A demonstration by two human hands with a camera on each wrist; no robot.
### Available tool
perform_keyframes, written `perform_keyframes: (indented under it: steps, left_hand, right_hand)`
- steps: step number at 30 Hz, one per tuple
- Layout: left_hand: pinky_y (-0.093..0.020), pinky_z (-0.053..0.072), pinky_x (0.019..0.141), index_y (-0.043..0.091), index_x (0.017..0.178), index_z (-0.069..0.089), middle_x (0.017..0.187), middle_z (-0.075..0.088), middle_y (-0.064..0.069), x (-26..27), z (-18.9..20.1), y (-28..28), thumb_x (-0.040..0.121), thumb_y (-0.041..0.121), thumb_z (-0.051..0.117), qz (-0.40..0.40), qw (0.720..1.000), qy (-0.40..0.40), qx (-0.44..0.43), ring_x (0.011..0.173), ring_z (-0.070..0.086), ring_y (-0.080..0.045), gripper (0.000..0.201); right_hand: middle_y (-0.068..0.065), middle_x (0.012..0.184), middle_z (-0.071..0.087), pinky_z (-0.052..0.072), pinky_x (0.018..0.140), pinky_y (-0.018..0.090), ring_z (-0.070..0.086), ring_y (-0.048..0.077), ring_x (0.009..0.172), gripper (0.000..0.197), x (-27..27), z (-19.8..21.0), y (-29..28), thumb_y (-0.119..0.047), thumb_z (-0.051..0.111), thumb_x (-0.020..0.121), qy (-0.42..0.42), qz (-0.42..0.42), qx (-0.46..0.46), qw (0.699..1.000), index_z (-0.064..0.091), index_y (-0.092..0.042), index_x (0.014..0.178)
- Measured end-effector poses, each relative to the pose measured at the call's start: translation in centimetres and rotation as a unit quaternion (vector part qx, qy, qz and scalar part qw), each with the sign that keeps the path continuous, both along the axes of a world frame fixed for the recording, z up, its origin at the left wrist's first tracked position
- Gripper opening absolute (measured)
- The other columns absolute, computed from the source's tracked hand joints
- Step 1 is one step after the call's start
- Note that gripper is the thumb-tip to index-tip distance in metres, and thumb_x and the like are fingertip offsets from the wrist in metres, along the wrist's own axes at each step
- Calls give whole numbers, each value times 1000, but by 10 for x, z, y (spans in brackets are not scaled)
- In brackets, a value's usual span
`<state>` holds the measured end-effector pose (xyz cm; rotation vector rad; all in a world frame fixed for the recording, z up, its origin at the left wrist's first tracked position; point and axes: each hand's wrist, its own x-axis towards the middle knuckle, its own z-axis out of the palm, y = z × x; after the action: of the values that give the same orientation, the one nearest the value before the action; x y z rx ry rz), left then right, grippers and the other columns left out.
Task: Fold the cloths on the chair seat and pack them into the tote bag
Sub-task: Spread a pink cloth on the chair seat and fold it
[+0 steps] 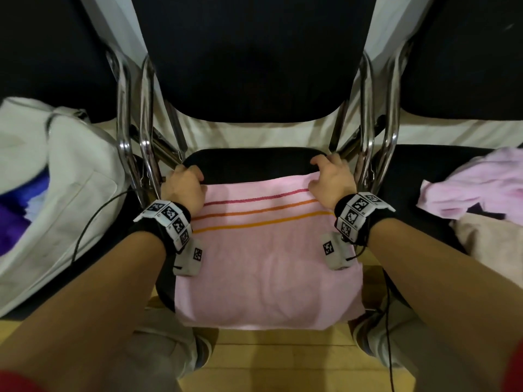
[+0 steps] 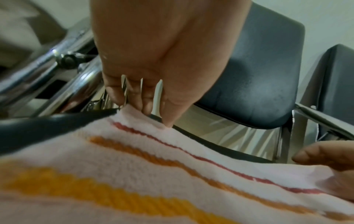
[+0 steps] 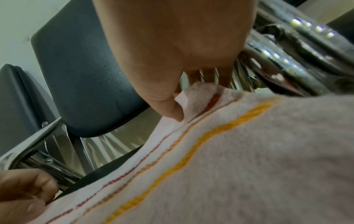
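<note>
A pink cloth [image 1: 263,264] with three red, orange and yellow stripes lies spread over the black chair seat [image 1: 254,162], its near edge hanging over the front. My left hand [image 1: 185,183] pinches the cloth's far left corner [image 2: 138,113] between thumb and fingers. My right hand [image 1: 329,176] pinches the far right corner [image 3: 193,94] the same way. The white tote bag [image 1: 70,193] lies on the chair to the left, with purple and blue fabric [image 1: 17,210] showing inside.
A heap of pink and beige cloths [image 1: 481,199] sits on the chair seat to the right. Chrome chair frames [image 1: 135,131] stand on both sides of the middle seat, close to my hands. The black backrest [image 1: 249,58] rises behind.
</note>
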<state>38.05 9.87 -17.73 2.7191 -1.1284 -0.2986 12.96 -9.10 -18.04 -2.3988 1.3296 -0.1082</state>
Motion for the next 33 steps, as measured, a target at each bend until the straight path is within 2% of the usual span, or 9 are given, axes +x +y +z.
perform_keyframes:
  steps: [4, 9, 13, 17, 21, 25, 29, 31, 33]
  left_hand:
    - [-51, 42, 100, 17, 127, 58, 129, 51, -15, -14, 10, 13, 93, 23, 59, -4, 1000, -17, -13, 122, 45, -38, 35]
    - [-47, 45, 97, 11, 119, 63, 123, 56, -17, -41, 21, 44, 93, 15, 60, -2, 997, 22, -79, 114, 52, -39, 27]
    - [-42, 49, 94, 9, 110, 68, 115, 60, -18, -64, 24, 74, 90, 11, 61, 29, 991, 62, -116, 102, 60, -38, 21]
    - [-41, 49, 94, 13, 106, 66, 109, 64, -16, -85, 17, 107, 87, 10, 61, 89, 980, 124, -127, 100, 63, -37, 19]
    - [-34, 46, 92, 8, 113, 65, 109, 66, -13, -110, 13, 143, 89, 9, 61, 169, 957, 189, -143, 105, 62, -35, 25]
    - [-36, 44, 91, 2, 118, 63, 122, 63, -20, -135, 0, 173, 90, 4, 58, 280, 912, 241, -179, 113, 57, -39, 29]
    - [-40, 42, 75, -6, 107, 61, 107, 62, -25, -148, -17, 198, 89, 3, 57, 383, 833, 346, -199, 89, 55, -37, 20]
    - [-39, 42, 72, 0, 102, 60, 99, 60, -18, -155, -22, 206, 92, 9, 58, 405, 792, 410, -201, 84, 53, -32, 14]
    - [-34, 45, 69, 8, 102, 61, 94, 60, -12, -161, -28, 211, 93, 16, 61, 411, 765, 454, -201, 80, 55, -26, 12]
  right_hand:
    - [12, 150, 38, 31, 115, 41, 33, 32, 139, 55, -13, 7, 13, -14, 61, 88, -40, 28, 11, 999, 50, -14, 141]
    - [12, 146, 40, 34, 114, 39, 38, 32, 136, 53, -39, 21, 38, -12, 63, 88, -73, 24, 62, 995, 51, -11, 140]
    - [15, 139, 45, 38, 109, 33, 47, 32, 128, 52, -66, 29, 62, -9, 63, 87, -100, 1, 91, 991, 53, -11, 138]
    - [16, 131, 51, 39, 95, 26, 54, 30, 118, 50, -94, 34, 88, -11, 62, 87, -108, -18, 108, 988, 53, -13, 136]
    - [14, 124, 57, 40, 88, 25, 57, 30, 113, 48, -122, 31, 114, -12, 62, 89, -120, -46, 136, 982, 52, -12, 136]
    - [11, 119, 62, 44, 86, 28, 59, 27, 107, 43, -151, 20, 140, -11, 56, 92, -129, -114, 176, 969, 53, -13, 135]
    - [14, 126, 61, 48, 96, 37, 59, 32, 113, 39, -175, -1, 160, -20, 57, 94, -137, -174, 193, 956, 56, -12, 132]
    - [12, 127, 61, 50, 97, 41, 59, 31, 111, 43, -183, -9, 169, -27, 62, 94, -173, -194, 241, 935, 54, -12, 134]
    - [11, 121, 59, 51, 90, 40, 59, 28, 104, 44, -189, -17, 176, -25, 64, 94, -207, -210, 290, 910, 52, -12, 135]
